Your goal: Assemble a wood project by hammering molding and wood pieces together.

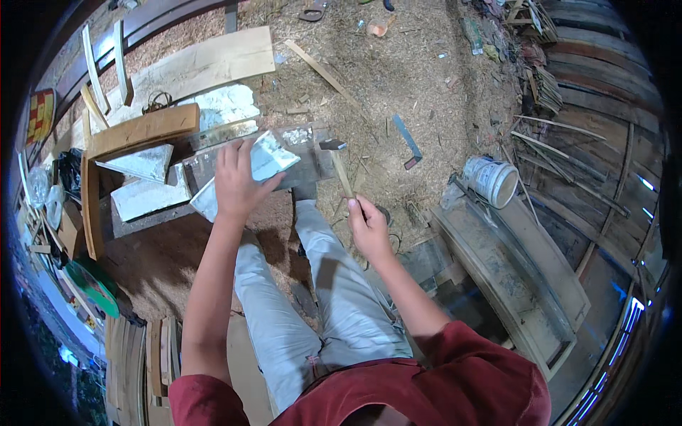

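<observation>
The left hand lies flat on a pale, silvery slab, its fingers spread wide and pressing down rather than curled around anything. The slab rests on a dark block just in front of the person's knees, above the sawdust-strewn floor. The right hand has its fingers closed around the wooden handle of a hammer, whose dark head hangs just beside the slab's right edge.

To do this well, I judge that the flat hand should bear down firmly so the slab cannot skid, with the fingertips kept well back from the edge nearest the hammer head. Short, controlled taps seem safer than a full swing, since the slab looks thin and its corner overhangs.
</observation>
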Motion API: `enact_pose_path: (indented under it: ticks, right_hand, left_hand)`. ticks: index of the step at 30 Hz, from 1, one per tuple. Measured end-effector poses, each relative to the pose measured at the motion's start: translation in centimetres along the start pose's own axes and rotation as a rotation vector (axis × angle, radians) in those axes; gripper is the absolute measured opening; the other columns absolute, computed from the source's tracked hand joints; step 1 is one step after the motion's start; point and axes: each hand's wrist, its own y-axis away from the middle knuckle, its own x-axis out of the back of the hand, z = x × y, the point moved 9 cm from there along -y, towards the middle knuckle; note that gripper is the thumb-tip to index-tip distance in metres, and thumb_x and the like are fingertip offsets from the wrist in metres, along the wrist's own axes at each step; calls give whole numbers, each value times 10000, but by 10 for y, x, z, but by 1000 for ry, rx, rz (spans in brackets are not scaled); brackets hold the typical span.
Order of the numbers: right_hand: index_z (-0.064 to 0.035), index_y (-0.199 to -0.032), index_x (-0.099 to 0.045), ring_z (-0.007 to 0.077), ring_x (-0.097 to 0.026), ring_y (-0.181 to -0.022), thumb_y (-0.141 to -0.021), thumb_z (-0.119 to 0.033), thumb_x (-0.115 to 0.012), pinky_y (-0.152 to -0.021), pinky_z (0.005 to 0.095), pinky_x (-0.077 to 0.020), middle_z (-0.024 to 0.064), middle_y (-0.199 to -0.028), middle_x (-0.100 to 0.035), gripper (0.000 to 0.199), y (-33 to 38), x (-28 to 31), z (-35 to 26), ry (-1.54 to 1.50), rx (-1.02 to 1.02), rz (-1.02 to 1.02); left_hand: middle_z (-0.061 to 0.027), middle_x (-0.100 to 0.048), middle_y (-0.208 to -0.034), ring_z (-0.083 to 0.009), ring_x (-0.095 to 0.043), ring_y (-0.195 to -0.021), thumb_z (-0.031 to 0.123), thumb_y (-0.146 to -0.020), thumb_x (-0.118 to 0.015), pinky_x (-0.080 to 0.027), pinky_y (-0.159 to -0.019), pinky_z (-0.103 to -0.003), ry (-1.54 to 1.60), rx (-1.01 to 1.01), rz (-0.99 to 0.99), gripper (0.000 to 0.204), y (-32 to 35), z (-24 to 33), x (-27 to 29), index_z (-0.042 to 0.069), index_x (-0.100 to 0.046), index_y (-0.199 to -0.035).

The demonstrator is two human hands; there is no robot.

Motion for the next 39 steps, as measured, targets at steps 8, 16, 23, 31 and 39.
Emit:
enact_pose_path:
  ticks: [8,16,23,31,39]
  right_hand:
    - [-25,-1346,-690,26,-407,-635,-1170,-211,-536,-562,239,-346,-74,-747,-473,299,32,18,-127,-351,-52,-129]
    - [-49,-1272,-709,39,-472,-661,-1147,-232,-591,-598,243,-394,-58,-753,-523,251,15,14,-163,-232,22,-209]
    - [-52,-1244,-603,53,-524,-670,-1134,-229,-620,-594,263,-413,-42,-764,-557,209,-8,2,-156,-222,106,-169]
    - [-52,-1441,-522,75,-546,-672,-1127,-228,-622,-598,274,-428,-4,-790,-598,374,-13,-18,-98,-160,-45,-209]
    - [-70,-1405,-564,97,-572,-645,-1109,-244,-656,-570,285,-457,31,-817,-638,356,-44,12,34,-102,-80,-11]
  left_hand:
    - [-328,-657,-1270,-513,-669,-1179,761,-802,-722,-536,-1049,-533,223,-147,147,1086,-25,39,71,-122,-551,-1411]
    - [-271,-664,-1427,-365,-687,-1253,745,-998,-444,-514,-1095,-480,898,-64,-159,1006,-34,58,33,-87,-487,-1561]
    - [-253,-624,-1507,-413,-646,-1318,707,-1006,-491,-480,-1132,-481,1281,197,-404,934,-9,54,8,-52,-521,-1549]
    - [-211,-611,-1275,-439,-595,-1186,355,-767,-887,-481,-1053,-541,111,77,-227,951,-18,26,6,34,-509,-1578]
    - [-188,-485,-1536,-438,-465,-1422,387,-606,-963,-370,-1203,-596,41,-182,-248,1017,-20,72,-65,68,-557,-1482]
